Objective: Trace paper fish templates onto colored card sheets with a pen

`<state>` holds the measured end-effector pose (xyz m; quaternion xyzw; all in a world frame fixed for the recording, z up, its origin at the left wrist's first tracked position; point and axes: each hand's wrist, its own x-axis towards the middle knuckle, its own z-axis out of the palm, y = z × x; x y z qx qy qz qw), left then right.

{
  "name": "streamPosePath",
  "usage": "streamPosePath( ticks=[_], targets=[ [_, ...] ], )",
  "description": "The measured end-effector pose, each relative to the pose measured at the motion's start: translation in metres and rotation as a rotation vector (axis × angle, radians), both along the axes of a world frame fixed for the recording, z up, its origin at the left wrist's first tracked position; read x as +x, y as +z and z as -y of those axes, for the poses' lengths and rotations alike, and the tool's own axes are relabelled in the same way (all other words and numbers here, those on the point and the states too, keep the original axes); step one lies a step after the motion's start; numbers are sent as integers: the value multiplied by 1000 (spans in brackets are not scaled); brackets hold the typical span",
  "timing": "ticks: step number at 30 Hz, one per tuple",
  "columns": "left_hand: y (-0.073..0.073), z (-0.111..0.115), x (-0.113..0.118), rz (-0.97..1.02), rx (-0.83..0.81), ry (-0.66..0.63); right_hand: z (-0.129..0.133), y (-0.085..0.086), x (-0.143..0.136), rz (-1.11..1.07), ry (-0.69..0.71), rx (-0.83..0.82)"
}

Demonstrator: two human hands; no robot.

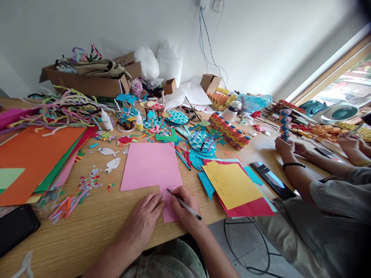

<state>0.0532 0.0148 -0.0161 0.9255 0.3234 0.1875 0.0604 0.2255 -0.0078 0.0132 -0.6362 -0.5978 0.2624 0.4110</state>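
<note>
From the pink sheet (150, 164), there's room to pass over the surface (106, 214) at seven o'clock; a bottle (139, 123) blocks eleven, yellow paper (234, 189) three

There is one pen (188, 208) in the right hand (185, 217), one sheet of pink paper (152, 164) and, at the top of another stack, one sheet of yellow paper (240, 189). I count also two small white bottles (106, 121), two bigger white fish (111, 165) and two large phones (271, 179), one of these at the left edge. Behind are two stuffed white bags (170, 61), but the fuzzy sticks (66, 106) are too many for counting.
</note>
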Motion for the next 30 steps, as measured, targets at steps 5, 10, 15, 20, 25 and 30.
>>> streamPosePath(
  ticks=[5,10,15,20,25,30],
  targets=[
    [-1,0,0,-3,-6,8,0,1,-1,8,7,6],
    [1,0,0,-7,-2,2,-1,2,-1,40,5,-11],
    [0,1,0,-9,13,-4,0,0,0,56,-1,-8],
    [-1,0,-1,2,21,-4,3,-2,3,36,22,10],
    [0,-1,-1,24,3,-10,4,4,3,0,45,6],
    [3,0,0,-12,50,-7,2,1,3,-101,8,-11]
  ],
)
